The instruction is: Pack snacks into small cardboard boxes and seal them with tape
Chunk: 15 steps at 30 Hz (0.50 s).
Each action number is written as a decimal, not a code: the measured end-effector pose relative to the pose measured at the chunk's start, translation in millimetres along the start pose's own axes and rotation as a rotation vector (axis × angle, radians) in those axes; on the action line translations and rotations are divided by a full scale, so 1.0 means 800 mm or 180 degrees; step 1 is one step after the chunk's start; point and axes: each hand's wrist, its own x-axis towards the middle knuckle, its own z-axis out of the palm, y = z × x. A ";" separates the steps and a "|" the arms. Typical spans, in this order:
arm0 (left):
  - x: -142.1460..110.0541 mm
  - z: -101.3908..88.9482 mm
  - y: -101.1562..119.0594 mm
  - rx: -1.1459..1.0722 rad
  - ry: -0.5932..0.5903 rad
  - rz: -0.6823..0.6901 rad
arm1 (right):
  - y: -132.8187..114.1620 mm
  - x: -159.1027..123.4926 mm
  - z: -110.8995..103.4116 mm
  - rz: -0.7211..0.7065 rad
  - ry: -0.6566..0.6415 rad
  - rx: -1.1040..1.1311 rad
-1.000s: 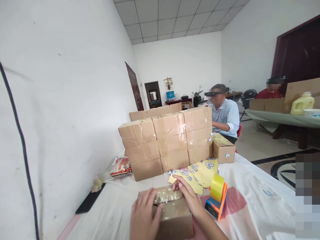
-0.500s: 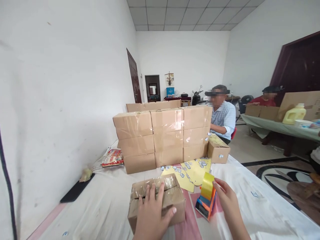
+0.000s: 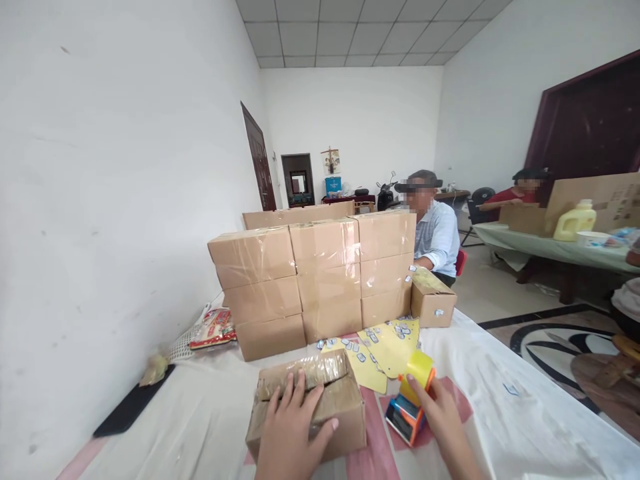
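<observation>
A small cardboard box (image 3: 345, 407) lies right in front of me, with shiny clear tape along its far top edge. My left hand (image 3: 295, 420) rests on its top, fingers spread. To the right of the box is a tape dispenser (image 3: 407, 417), orange and blue with a yellow roll. My right hand (image 3: 443, 417) grips it from the right side, thumb against the roll and fingers partly hidden behind it. The dispenser is tilted, and I cannot tell whether it still touches the cloth.
Stacked taped cartons (image 3: 320, 280) form a wall ahead, with a single carton (image 3: 433, 300) at their right. Yellow sheets with stickers (image 3: 370, 353) lie before them. Left are a red packet (image 3: 214, 328) and a black flat object (image 3: 135, 400). A person (image 3: 435, 227) sits beyond the cartons.
My right hand has closed around the tape dispenser, which has shifted slightly left and tipped. My left hand stays on the box. The view has turned a little to the right.
</observation>
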 end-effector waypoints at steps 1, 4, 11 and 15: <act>0.001 -0.002 -0.001 0.0006 -0.0038 0.0009 | -0.004 -0.001 0.001 -0.0080 -0.0183 0.0000; 0.007 -0.007 -0.009 -0.0031 -0.0123 0.0103 | -0.026 0.003 0.007 -0.0528 -0.0457 -0.0062; 0.024 0.012 -0.057 -0.0446 -0.0441 0.0248 | -0.095 0.032 0.049 -0.0951 -0.0145 0.0497; 0.021 0.001 -0.044 -0.0457 -0.0353 -0.0049 | -0.086 0.036 0.061 -0.0872 -0.0116 0.0914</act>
